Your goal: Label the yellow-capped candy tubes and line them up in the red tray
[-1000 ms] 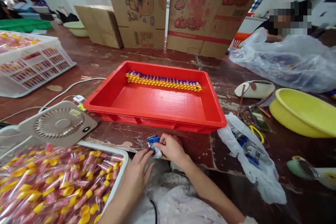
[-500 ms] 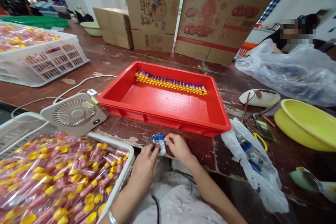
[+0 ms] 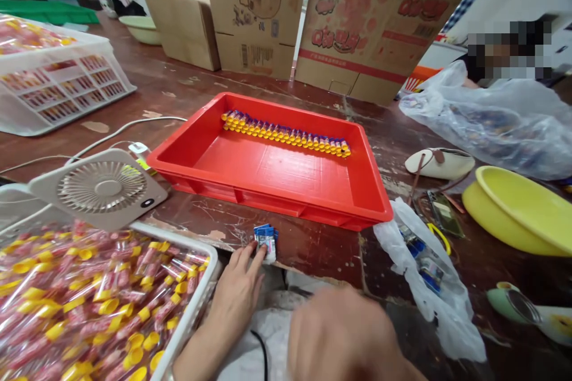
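Note:
A small stack of blue-and-white printed packets or labels (image 3: 266, 240) lies at the table's front edge; their exact kind is too small to tell. My left hand (image 3: 239, 286) rests beside them, fingers stretched out, its fingertips touching the stack. Nearer the camera and raised over my lap, my right hand (image 3: 342, 333) is smeared by motion, so its fingers do not show. Beyond the stack stands a red tray (image 3: 286, 208). Along its far side lies a row of small tubes (image 3: 286, 134) with yellow caps and blue-purple wraps.
At left, a white crate (image 3: 179, 229) brims with yellow-capped tubes beside a fan (image 3: 105, 187). A plastic bag (image 3: 447, 309) with blue packets and a yellow basin (image 3: 513, 220) are at right. Cardboard boxes (image 3: 353, 30) stand behind the tray. A person sits at far right.
My right hand has left the stack and moved down and toward the camera. My left hand stays at the packets. The view has shifted slightly.

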Action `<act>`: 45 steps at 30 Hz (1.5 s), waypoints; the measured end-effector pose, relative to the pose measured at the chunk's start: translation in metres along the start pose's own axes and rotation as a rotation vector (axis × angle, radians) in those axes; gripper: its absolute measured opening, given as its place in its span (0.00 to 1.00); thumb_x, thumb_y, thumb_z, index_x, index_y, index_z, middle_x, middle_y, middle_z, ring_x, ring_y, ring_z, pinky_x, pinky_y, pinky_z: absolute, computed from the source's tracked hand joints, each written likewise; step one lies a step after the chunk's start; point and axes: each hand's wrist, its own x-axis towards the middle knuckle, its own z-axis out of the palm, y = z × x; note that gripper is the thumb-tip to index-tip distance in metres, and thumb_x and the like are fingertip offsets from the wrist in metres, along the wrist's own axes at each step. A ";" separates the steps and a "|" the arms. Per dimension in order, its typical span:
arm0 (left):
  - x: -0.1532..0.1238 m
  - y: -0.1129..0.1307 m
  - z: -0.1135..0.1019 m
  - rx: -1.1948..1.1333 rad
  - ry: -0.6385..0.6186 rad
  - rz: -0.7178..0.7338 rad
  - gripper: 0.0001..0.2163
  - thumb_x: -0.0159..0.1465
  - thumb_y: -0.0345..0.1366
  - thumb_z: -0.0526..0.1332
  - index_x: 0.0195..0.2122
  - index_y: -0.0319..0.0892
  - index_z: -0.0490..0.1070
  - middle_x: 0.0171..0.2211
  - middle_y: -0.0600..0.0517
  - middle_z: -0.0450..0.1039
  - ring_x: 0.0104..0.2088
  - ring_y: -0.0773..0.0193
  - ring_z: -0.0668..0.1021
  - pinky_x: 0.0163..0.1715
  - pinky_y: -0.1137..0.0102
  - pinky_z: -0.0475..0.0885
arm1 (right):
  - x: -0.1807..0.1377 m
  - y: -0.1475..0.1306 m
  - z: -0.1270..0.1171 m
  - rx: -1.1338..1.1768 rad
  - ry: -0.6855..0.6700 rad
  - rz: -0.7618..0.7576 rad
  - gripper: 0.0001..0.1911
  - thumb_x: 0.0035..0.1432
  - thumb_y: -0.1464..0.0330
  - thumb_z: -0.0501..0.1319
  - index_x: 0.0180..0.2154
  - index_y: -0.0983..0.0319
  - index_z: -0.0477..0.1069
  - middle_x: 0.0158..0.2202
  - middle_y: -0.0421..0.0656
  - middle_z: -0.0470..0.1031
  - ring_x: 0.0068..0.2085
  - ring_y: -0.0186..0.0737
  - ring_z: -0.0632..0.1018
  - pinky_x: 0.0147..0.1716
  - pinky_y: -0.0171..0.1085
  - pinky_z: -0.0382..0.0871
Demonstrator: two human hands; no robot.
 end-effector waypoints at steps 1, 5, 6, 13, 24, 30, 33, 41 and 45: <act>0.000 0.001 -0.001 -0.005 -0.010 -0.011 0.23 0.64 0.26 0.54 0.60 0.40 0.66 0.54 0.40 0.70 0.53 0.47 0.72 0.52 0.52 0.73 | 0.009 0.009 0.000 -0.029 0.068 0.047 0.17 0.64 0.56 0.59 0.26 0.56 0.75 0.19 0.38 0.70 0.22 0.36 0.71 0.22 0.34 0.63; -0.003 0.000 0.001 -0.045 -0.023 -0.011 0.23 0.65 0.29 0.55 0.62 0.39 0.63 0.58 0.38 0.68 0.56 0.47 0.71 0.54 0.51 0.72 | 0.038 0.062 -0.005 -0.406 0.284 0.351 0.18 0.65 0.62 0.57 0.23 0.60 0.70 0.19 0.38 0.71 0.22 0.35 0.71 0.25 0.33 0.62; -0.003 0.000 0.002 -0.051 -0.016 -0.009 0.23 0.65 0.30 0.55 0.62 0.38 0.63 0.59 0.38 0.68 0.56 0.46 0.71 0.54 0.51 0.72 | 0.042 0.075 -0.006 -0.505 0.270 0.392 0.16 0.64 0.64 0.58 0.24 0.60 0.71 0.21 0.39 0.74 0.24 0.36 0.73 0.28 0.33 0.63; -0.004 0.006 0.006 -0.062 -0.008 -0.045 0.22 0.62 0.27 0.55 0.59 0.36 0.66 0.59 0.38 0.69 0.57 0.45 0.71 0.55 0.50 0.71 | 0.051 0.113 0.008 -0.733 0.113 0.547 0.13 0.59 0.60 0.64 0.25 0.59 0.70 0.24 0.43 0.78 0.27 0.42 0.78 0.28 0.36 0.61; -0.002 0.010 0.006 0.015 -0.080 -0.071 0.24 0.63 0.24 0.53 0.61 0.38 0.65 0.60 0.39 0.68 0.57 0.46 0.70 0.52 0.53 0.73 | 0.045 0.133 0.000 -0.406 0.261 0.418 0.12 0.54 0.62 0.65 0.25 0.59 0.66 0.21 0.36 0.69 0.24 0.36 0.71 0.26 0.33 0.62; -0.002 0.012 0.005 0.020 -0.089 -0.075 0.28 0.61 0.24 0.54 0.64 0.41 0.61 0.60 0.40 0.68 0.58 0.48 0.70 0.52 0.55 0.73 | 0.044 0.126 -0.003 -0.378 0.180 0.428 0.17 0.59 0.59 0.60 0.22 0.60 0.67 0.21 0.37 0.67 0.25 0.37 0.69 0.27 0.35 0.62; 0.000 0.013 0.007 0.019 -0.097 -0.070 0.27 0.61 0.24 0.54 0.63 0.39 0.62 0.60 0.38 0.67 0.59 0.46 0.69 0.50 0.55 0.74 | 0.044 0.123 -0.007 -0.469 0.167 0.356 0.22 0.61 0.58 0.58 0.19 0.60 0.65 0.21 0.38 0.66 0.26 0.36 0.68 0.29 0.35 0.62; 0.005 0.014 -0.042 -0.025 -0.207 -0.132 0.25 0.61 0.28 0.59 0.60 0.44 0.63 0.59 0.42 0.68 0.55 0.54 0.73 0.50 0.63 0.74 | 0.028 0.140 -0.020 -0.116 0.361 0.462 0.20 0.47 0.50 0.68 0.27 0.61 0.74 0.23 0.41 0.73 0.24 0.39 0.73 0.21 0.34 0.66; -0.007 -0.051 -0.113 0.167 -0.231 -0.459 0.14 0.66 0.29 0.52 0.50 0.42 0.71 0.47 0.44 0.76 0.47 0.58 0.77 0.47 0.67 0.73 | 0.029 0.146 -0.024 -0.058 0.397 0.463 0.18 0.41 0.54 0.72 0.25 0.61 0.75 0.21 0.41 0.73 0.23 0.39 0.73 0.22 0.35 0.70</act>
